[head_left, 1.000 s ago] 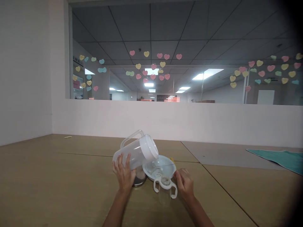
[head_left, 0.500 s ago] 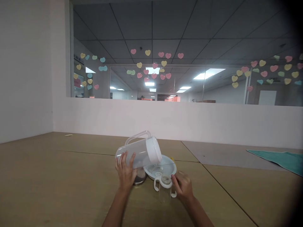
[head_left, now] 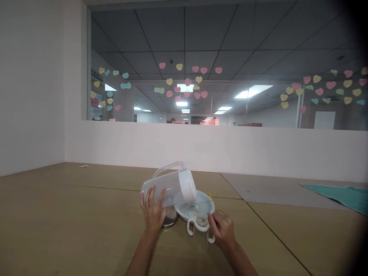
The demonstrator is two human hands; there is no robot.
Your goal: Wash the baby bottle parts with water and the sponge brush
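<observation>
My left hand (head_left: 153, 211) is closed round the lower side of a clear pitcher (head_left: 169, 187) with a white lid and a handle on top. The pitcher lies tilted in the air, its lidded end toward the right. My right hand (head_left: 222, 229) pinches the white two-handled collar of a clear cup (head_left: 200, 234), which stands upright on the table. Behind the cup, a pale shallow bowl (head_left: 207, 205) is partly covered by the pitcher's lidded end; something clear shows inside it. Whether liquid leaves the pitcher I cannot tell.
A round dark item with a metal rim (head_left: 170, 224) sits below the pitcher, partly hidden. Something yellow (head_left: 209, 195) shows behind the bowl. On the right lies a teal cloth (head_left: 342, 195). A small pale piece (head_left: 83, 166) rests at the far left. Behind the wooden table (head_left: 71, 226) stands a white wall.
The whole view has shifted slightly, so everything appears a little lower. Both hands keep their holds on the pitcher and the cup, and the pitcher's tilt looks nearly the same.
</observation>
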